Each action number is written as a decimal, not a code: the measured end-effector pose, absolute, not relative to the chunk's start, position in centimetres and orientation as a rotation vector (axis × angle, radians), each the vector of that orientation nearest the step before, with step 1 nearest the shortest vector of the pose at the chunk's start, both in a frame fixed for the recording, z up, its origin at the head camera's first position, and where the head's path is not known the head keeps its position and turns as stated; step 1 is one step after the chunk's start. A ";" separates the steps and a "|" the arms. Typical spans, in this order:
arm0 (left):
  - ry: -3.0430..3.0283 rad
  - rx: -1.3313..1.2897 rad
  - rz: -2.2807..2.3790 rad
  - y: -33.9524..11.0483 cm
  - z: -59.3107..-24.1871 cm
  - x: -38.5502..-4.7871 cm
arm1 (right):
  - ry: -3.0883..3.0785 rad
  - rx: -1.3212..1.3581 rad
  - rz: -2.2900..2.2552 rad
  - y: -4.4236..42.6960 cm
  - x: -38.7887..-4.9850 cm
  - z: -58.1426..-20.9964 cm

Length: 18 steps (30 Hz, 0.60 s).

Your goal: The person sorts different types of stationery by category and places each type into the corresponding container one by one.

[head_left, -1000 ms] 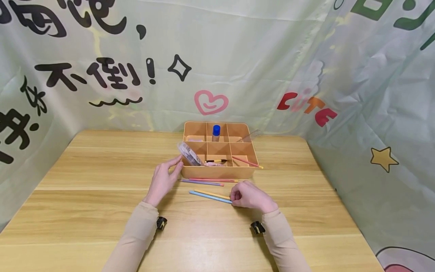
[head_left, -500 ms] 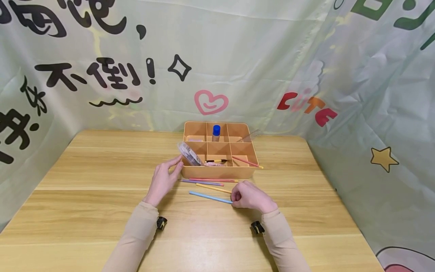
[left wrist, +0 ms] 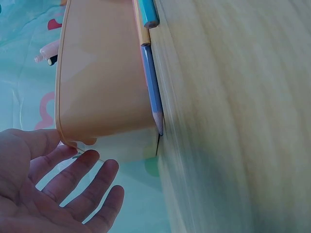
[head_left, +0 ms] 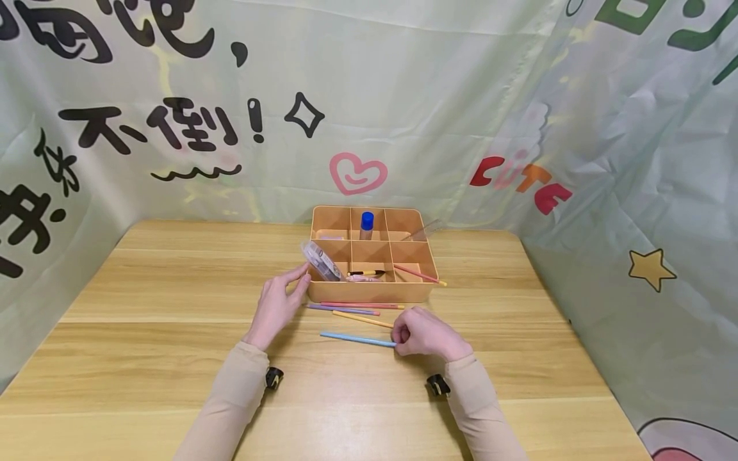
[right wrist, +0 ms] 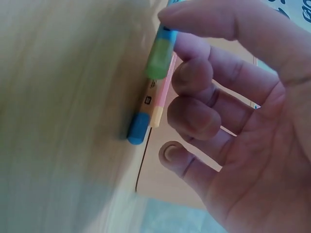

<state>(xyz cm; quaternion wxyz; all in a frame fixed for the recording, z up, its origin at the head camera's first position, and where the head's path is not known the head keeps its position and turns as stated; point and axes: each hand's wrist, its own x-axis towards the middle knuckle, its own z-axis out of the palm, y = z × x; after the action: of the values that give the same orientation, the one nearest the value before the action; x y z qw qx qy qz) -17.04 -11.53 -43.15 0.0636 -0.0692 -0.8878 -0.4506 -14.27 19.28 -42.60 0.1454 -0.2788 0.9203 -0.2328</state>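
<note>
My right hand (head_left: 429, 336) pinches the right end of a light blue pencil (head_left: 357, 337) low over the table. In the right wrist view, the thumb and forefinger hold this pencil just above its green end (right wrist: 158, 60). A yellow pencil (head_left: 362, 318) lies behind it. Farther back, a purple pencil (head_left: 341, 310) and a pink-red pencil (head_left: 369, 305) lie along the front of an orange divided organizer box (head_left: 369, 293). My left hand (head_left: 275, 308) touches the box's front left corner with thumb and forefinger, the other fingers loosely spread.
Inside the box are a clear plastic case (head_left: 324, 261) leaning left, a blue-capped glue stick (head_left: 366, 225), a black-and-yellow pen (head_left: 366, 273), a red pencil (head_left: 418, 275) jutting out and a clear ruler (head_left: 423, 229). A printed curtain (head_left: 277, 173) hangs behind the table.
The yellow pencil has shifted back, away from the blue one. The blue pencil's left end has swung toward the person. The left hand has stayed at the box.
</note>
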 end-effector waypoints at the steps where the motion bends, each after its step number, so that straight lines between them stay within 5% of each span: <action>1: -2.681 -0.208 -1.362 -11.5 -43.1 -17.0 | 2.649 -0.795 -0.680 19.3 -14.3 -42.6; 18: -2.677 -0.207 -1.362 -11.6 -43.2 -17.1 | 2.654 -0.768 -0.794 20.4 -14.2 -41.3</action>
<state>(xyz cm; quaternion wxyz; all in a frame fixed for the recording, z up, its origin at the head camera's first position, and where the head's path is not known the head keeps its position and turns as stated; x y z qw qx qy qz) -17.09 -11.56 -43.25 0.0657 -0.0688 -0.8873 -0.4514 -14.23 20.44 -41.27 0.1332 -0.2647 0.9150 -0.2738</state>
